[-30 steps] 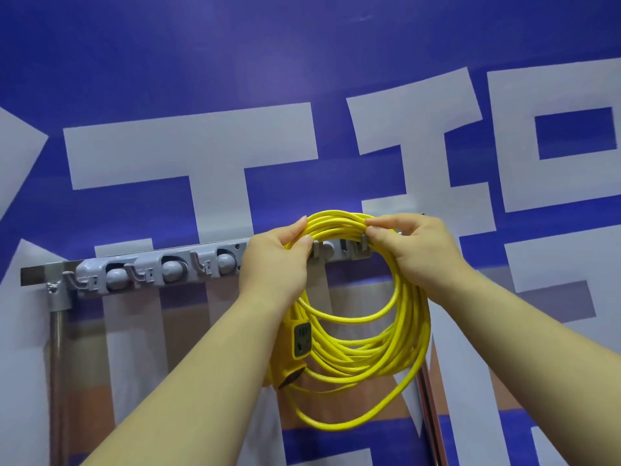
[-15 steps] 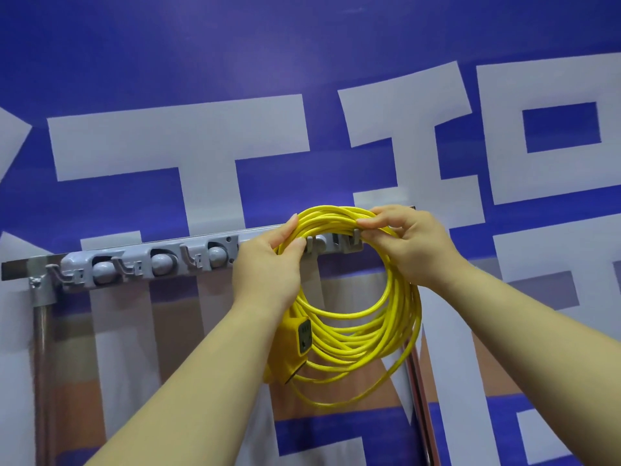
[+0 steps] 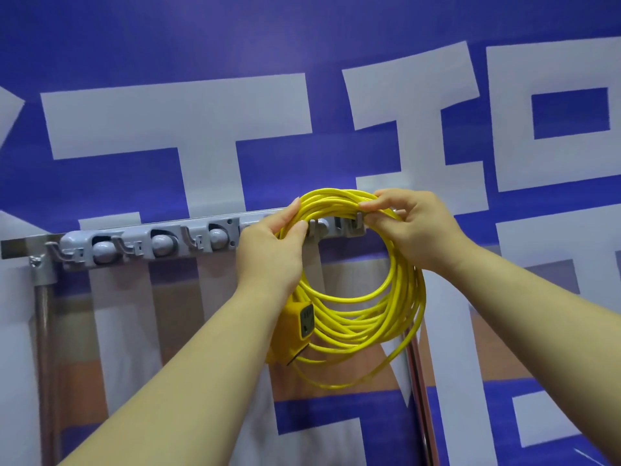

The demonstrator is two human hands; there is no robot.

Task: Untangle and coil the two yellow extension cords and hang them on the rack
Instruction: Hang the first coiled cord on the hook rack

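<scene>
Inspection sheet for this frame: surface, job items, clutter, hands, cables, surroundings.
Surface: no table seen; grey hook rack on a metal rail.
Job's things: one coiled yellow extension cord held at the rack's right hooks; seating on a hook unclear; second cord not seen.
Clutter: nothing seen.
Grippers: left hand and right hand each pinch the coil's top.
Cables: socket block hangs at the coil's lower left.
Surroundings: blue banner, white lettering; metal post.
</scene>
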